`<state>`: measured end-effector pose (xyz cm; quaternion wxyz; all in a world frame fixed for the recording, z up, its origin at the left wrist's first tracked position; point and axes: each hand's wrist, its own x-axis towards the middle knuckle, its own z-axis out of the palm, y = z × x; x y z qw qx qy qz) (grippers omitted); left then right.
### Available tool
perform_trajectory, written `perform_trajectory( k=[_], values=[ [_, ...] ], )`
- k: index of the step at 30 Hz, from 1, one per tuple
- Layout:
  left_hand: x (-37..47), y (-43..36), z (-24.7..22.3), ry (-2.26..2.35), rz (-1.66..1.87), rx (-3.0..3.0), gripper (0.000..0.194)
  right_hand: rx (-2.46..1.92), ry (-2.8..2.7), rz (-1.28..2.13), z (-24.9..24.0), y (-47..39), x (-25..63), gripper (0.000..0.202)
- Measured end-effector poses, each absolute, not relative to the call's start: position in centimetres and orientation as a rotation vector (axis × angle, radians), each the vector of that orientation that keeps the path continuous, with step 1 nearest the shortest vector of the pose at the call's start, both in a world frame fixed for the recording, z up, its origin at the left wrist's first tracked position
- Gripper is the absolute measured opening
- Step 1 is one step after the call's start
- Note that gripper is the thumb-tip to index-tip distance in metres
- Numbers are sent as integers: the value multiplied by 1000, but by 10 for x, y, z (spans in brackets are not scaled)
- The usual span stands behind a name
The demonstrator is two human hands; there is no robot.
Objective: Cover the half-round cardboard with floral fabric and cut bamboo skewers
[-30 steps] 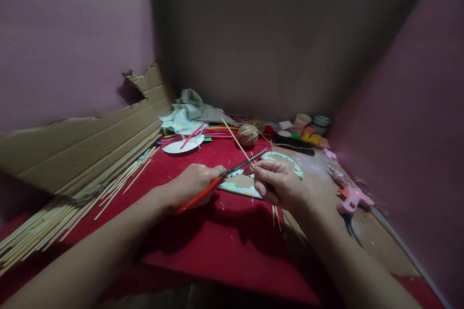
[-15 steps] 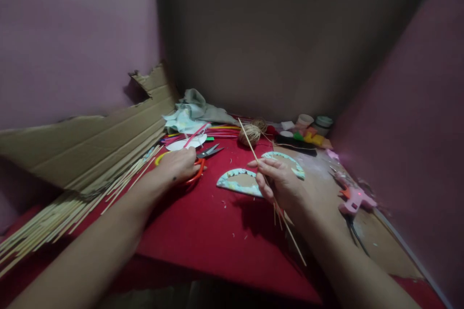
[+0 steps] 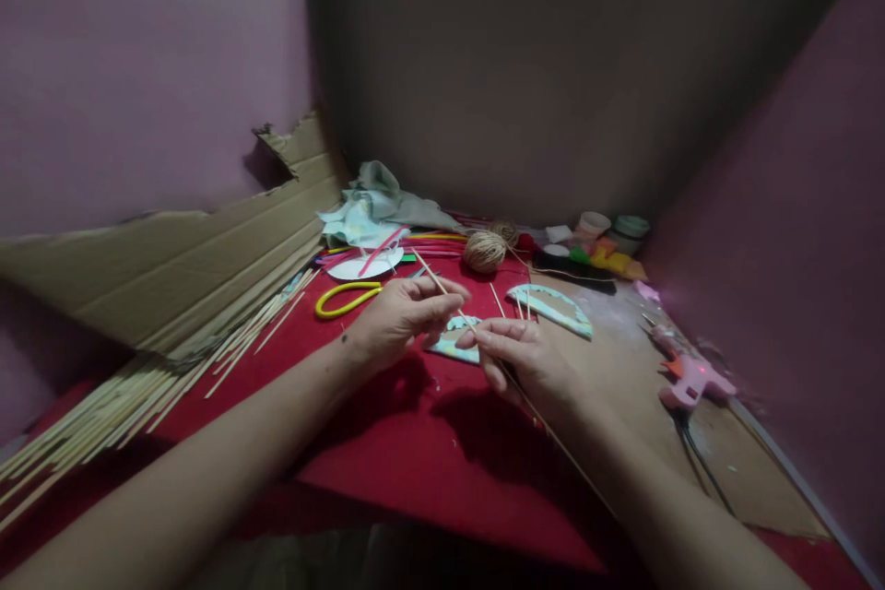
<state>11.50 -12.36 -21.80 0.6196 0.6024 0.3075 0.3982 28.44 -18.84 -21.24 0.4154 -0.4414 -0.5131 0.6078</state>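
A long thin wooden stick [image 3: 435, 277] slants between my hands in the middle of the view. My left hand [image 3: 407, 318] pinches it near its upper end. Lower down, my right hand [image 3: 515, 355] is closed on the same stick and also on several shorter sticks [image 3: 498, 300] that poke out above its fingers. Partly hidden behind the hands is a half-round cardboard piece [image 3: 453, 346] with patterned fabric round its edge. A second fabric-edged piece [image 3: 577, 324] lies to the right. The scissors are mostly hidden behind my left hand.
Many sticks [image 3: 103, 406] lie along a torn cardboard sheet [image 3: 172, 277] at left. A yellow loop [image 3: 322, 302], white disc [image 3: 366, 265], fabric [image 3: 366, 214] and twine ball [image 3: 485, 251] lie further back. A pink glue gun [image 3: 695, 380] rests on the board at right.
My left hand has left the red-handled scissors, moved right and taken hold of the long stick. Several short sticks now show above my right hand. The view has shifted slightly.
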Motion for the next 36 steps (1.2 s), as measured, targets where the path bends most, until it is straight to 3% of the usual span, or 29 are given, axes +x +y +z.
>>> perform_trajectory(
  k=[7, 14, 22, 26, 30, 34, 36],
  values=[
    [114, -129, -218, 857, 1074, 1591, 23, -1070, -1186, 1588, -221, -187, 280, 25],
    [115, -137, -231, 628, 1208, 2621, 21, -1079, -1077, 1554, -229, -182, 282, 23],
    [105, -129, -223, 737, 1262, 2343, 21, -950, -917, 1339, -231, -166, 305, 21],
    [103, -122, -224, 835, 1176, 2203, 13, -881, -807, 1153, -226, -158, 324, 18],
    [88, -139, -213, 828, 1063, 1988, 22, -889, -787, 1094, -232, -156, 337, 18],
    [46, -190, -199, 858, 623, 2198, 11, -869, -777, 1096, -238, -157, 342, 18],
    [22, -219, -201, 817, 333, 2324, 15, -850, -770, 1104, -238, -158, 342, 19]
  ],
)
